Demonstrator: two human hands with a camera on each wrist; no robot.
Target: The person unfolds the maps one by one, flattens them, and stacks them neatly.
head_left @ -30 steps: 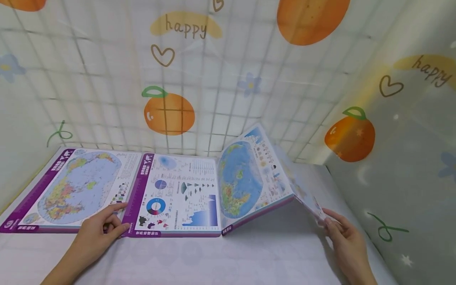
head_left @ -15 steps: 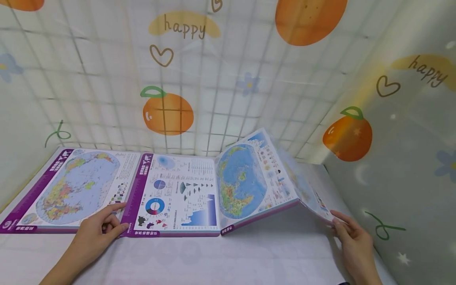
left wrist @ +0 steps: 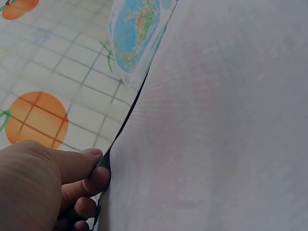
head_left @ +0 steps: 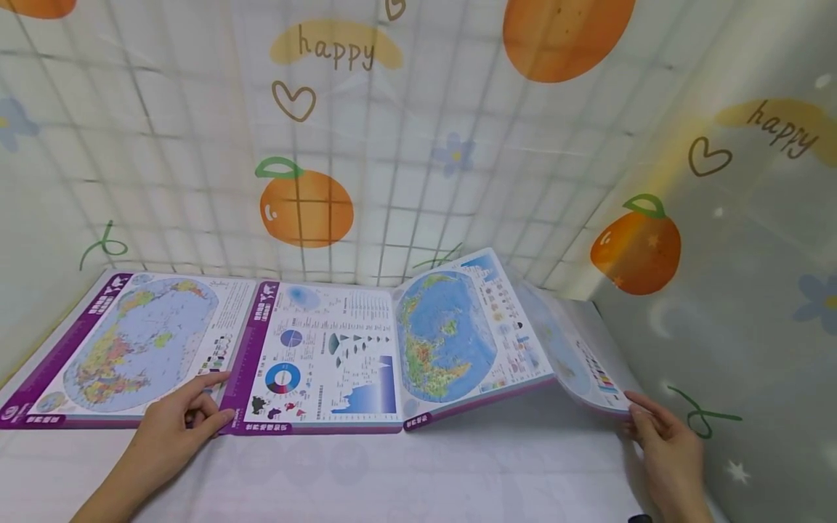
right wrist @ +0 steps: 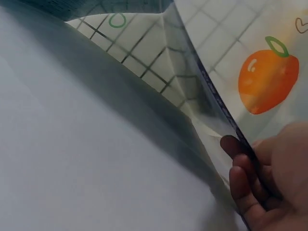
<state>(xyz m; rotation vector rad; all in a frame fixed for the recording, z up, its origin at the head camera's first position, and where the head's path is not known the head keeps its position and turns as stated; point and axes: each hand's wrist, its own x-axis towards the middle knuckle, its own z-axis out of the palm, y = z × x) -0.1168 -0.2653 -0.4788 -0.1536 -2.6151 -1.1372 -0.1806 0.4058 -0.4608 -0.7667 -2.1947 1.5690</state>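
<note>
A folding world map with a purple border lies spread out on the table. Its second panel (head_left: 340, 349), with charts and diagrams, lies flat. The third panel (head_left: 451, 338), a blue relief map, slopes up to a raised fold at its right. From that fold the end panel (head_left: 578, 356) runs down to the right. My left hand (head_left: 179, 418) pinches the purple left edge of the chart panel between thumb and fingers. My right hand (head_left: 673, 443) pinches the near right corner of the end panel, fingers beneath it in the right wrist view.
Left of the chart panel lies a flat world map panel (head_left: 137, 349) with a purple strip. A white cloth (head_left: 366, 479) covers the table. Curtains printed with oranges (head_left: 307, 207) hang over a wire grid at the back and along the right side.
My right hand has moved right and slightly down with the corner of the end panel. The raised fold has sunk and the panels have spread flatter. My left hand has stayed put.
</note>
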